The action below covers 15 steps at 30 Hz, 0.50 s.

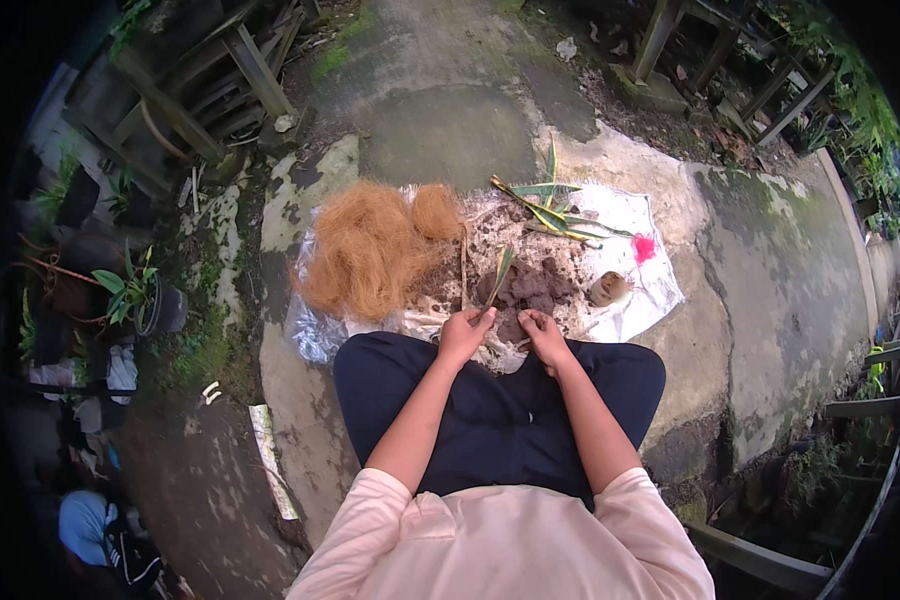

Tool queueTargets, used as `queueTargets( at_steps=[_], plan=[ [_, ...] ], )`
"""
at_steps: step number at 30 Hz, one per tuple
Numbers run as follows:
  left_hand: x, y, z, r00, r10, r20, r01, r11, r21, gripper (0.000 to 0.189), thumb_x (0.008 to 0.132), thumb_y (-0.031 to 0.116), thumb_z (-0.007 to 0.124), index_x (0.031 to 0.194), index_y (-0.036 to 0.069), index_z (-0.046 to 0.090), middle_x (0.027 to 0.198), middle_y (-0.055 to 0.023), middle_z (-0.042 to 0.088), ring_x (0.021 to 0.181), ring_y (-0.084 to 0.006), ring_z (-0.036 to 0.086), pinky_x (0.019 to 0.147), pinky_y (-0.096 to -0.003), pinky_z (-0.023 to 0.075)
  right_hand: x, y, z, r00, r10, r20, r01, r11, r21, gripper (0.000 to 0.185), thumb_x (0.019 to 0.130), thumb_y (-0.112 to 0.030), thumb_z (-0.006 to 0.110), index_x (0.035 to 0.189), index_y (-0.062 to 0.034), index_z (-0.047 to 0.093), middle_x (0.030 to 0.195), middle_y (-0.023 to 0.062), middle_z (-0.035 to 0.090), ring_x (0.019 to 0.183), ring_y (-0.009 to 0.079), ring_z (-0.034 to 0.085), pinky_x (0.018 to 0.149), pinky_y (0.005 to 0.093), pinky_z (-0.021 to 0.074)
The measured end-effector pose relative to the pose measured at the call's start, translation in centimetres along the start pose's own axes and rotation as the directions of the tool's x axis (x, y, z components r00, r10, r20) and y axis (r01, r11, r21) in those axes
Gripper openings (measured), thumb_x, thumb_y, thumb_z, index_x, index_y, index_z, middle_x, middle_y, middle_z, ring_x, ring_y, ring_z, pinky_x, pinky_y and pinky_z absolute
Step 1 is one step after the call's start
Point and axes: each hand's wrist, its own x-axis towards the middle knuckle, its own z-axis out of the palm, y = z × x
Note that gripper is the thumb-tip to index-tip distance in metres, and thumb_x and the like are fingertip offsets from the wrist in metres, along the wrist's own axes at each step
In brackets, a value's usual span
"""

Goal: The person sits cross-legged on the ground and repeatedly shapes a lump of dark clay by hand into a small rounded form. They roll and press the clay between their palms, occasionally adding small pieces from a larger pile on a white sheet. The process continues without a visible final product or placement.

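Note:
Upright between the fingers of my left hand [465,335] is a short, yellow-edged snake plant leaf [503,271]. My right hand [546,339] is at the near side of a dark, wet mound of soil or clay [538,283], its fingers curled; whether they pinch anything is too small to tell. Behind the mound lie more snake plant leaves [551,215]. To its right stands a small pale cup or tube [608,288] with brown matter at its top. A large heap of orange-brown fibre [364,255] and a smaller ball of fibre [435,212] lie to the left.
Everything rests on a soiled white woven sheet [656,281] over cracked concrete. Pink string [643,247] lies on its right side. Clear plastic [315,330] shows under the fibre. Further left are a potted plant [166,307] and a pale strip [272,461]. Wooden frames [259,71] stand beyond.

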Motion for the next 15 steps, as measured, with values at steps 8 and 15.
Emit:
queueTargets(
  at_steps=[8,15],
  plan=[
    [0.9,-0.4,-0.1,0.997,-0.079,0.006,0.070,0.829,-0.555,0.047,0.095,0.046,0.057,0.097,0.000,0.067,0.085,-0.0051,0.065,0.077,-0.0107,0.062,0.058,-0.0248,0.0481,0.3,1.0,-0.3,0.998,-0.066,0.012,0.065,0.995,0.080,0.021,0.100,-0.027,0.053,0.106,-0.0078,0.057,0.094,-0.0001,0.060,0.083,0.0112,0.059,0.065,0.0309,0.0541],
    [0.9,0.0,-0.3,0.990,-0.114,0.084,0.141,0.729,-0.670,0.055,0.096,0.054,0.050,0.100,0.001,0.065,0.081,-0.0060,0.066,0.064,-0.0115,0.060,0.056,-0.0241,0.0495,-1.1,-1.3,1.2,0.998,0.005,-0.062,0.012,0.965,0.262,0.021,0.099,-0.028,0.054,0.102,-0.0075,0.056,0.089,0.0006,0.059,0.078,0.0113,0.059,0.064,0.0330,0.0546]
  ],
)
